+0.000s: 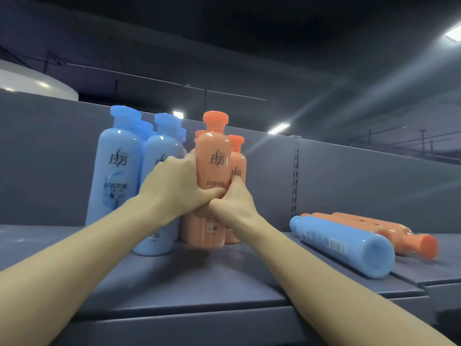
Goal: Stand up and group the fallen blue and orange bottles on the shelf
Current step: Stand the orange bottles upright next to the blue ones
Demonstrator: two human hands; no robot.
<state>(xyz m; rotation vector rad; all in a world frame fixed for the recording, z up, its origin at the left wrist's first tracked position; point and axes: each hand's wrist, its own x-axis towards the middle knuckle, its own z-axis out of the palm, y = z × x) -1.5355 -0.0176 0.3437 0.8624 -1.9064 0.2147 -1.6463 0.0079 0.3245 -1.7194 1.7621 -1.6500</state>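
An upright orange bottle (213,156) stands at the front of a group of orange bottles on the grey shelf (224,278). My left hand (179,186) grips its left side and my right hand (230,203) grips its right side, the fingers meeting across its middle. Another orange bottle (238,158) stands just behind it to the right. Several blue bottles (117,166) stand upright to the left of the orange group. On the right, a blue bottle (346,243) lies on its side, with fallen orange bottles (396,233) lying behind it.
The shelf's grey back panel (361,181) rises behind the bottles, with a slotted upright (295,176) in it. The shelf's front edge (199,318) runs below my forearms. A seam between shelf boards lies under the fallen blue bottle.
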